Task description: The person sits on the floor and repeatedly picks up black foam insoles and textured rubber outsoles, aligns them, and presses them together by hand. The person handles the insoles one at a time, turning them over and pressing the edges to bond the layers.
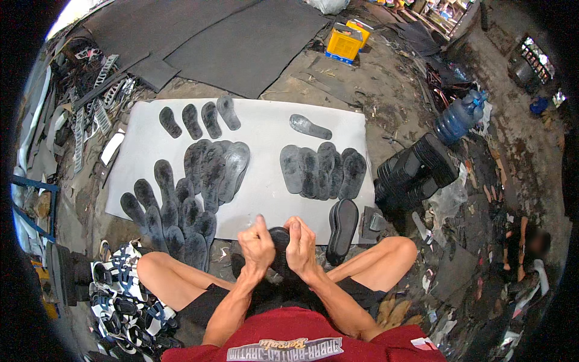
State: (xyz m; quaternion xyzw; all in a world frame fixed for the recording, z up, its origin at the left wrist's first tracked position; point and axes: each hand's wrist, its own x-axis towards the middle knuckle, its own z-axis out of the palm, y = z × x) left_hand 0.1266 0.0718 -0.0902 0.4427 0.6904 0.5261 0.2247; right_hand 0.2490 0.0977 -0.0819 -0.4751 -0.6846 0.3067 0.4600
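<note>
Close in front of my body, a black shoe sole [279, 242] stands between my two hands, its lower part dark against my shorts. My left hand [256, 246] is closed at the sole's left edge, the thumb pointing up. On the other side my right hand [300, 244] grips the right edge with curled fingers, thumb near the top. A stacked pair of black soles [342, 223] lies just right of my right hand. To the left, overlapping dark soles [173, 220] spread over a white sheet [259, 181].
More soles [324, 171] overlap on the sheet's right half. Black soles are stacked [416, 166] beside it, near a blue water jug [460, 117]. Sandals [126, 301] pile up by my left knee. Black rubber sheets [241, 45] and a yellow box [344, 43] lie beyond.
</note>
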